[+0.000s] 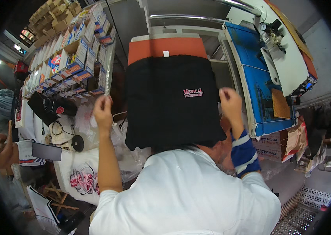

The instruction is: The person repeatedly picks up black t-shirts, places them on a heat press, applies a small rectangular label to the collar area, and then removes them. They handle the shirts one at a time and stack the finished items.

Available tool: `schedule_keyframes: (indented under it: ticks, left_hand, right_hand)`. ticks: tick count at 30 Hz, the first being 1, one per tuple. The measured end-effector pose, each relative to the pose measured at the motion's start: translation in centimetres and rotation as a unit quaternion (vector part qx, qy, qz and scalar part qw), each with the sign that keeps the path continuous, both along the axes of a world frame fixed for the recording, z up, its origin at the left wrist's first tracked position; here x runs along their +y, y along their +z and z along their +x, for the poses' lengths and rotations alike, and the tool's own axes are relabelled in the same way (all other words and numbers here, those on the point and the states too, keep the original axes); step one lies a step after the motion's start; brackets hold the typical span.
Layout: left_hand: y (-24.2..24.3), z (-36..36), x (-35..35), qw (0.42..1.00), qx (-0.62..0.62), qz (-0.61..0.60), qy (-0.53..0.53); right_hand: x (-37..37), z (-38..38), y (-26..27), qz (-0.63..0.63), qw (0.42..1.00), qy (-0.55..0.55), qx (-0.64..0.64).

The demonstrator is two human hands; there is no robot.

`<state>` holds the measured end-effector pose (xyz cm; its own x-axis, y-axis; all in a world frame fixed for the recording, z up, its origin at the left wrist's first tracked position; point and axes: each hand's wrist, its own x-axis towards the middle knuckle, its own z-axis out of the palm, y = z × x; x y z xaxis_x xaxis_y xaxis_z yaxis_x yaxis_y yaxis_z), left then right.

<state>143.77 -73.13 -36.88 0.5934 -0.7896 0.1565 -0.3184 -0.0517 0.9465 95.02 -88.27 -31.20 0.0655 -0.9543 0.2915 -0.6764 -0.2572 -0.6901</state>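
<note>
Black fabric [168, 114] lies spread over an orange press platen [165, 48] in front of me, its near edge hanging down by my body. Small red-and-white lettering is printed on the fabric's right half. A white tag [166, 53] sticks up at its far edge. My left hand [103, 110] is raised to the left of the fabric, apart from it, fingers closed with nothing visible in them. Beside the fabric's right edge is my right hand [230, 101], thumb and fingertips together; nothing shows between them either.
At right, a blue-covered board [247, 73] sits by a white machine head [286, 55] with a pressure gauge [263, 26]. Opened cartons [74, 55] fill the left table, near a black heat-gun-like device [61, 106]. Another person [7, 149] is at far left, near a phone [46, 151].
</note>
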Motion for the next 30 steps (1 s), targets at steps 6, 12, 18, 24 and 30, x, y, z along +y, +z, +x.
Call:
schedule_keyframes:
  ticks: [6,12,18,24,30]
  left_hand:
    - [-8.9,-5.8,4.4,0.787,0.601,0.121,-0.063]
    - [-9.5,-4.7,1.7,0.920,0.388,0.029,0.041]
    - [-6.2,-4.2,4.2,0.967,0.240,0.056,0.071]
    - [-6.6,-5.6,6.6,0.982,0.101,0.109,0.119]
    - [-2.0,-7.9,-3.2,0.968,-0.239,-0.059,-0.038]
  right_hand:
    - [4.2,-3.5,-10.9,0.455,0.706,-0.129,-0.527]
    - [0.9,-5.1,-9.5,0.292,0.850,-0.080,-0.432]
    - [4.3,-7.0,-8.5,0.268,0.857,-0.110,-0.426]
    - [6.6,-8.3,-11.5,0.182,0.957,-0.176,-0.138]
    - [0.4,1.5,-6.9,-0.148,0.985,0.039,0.079]
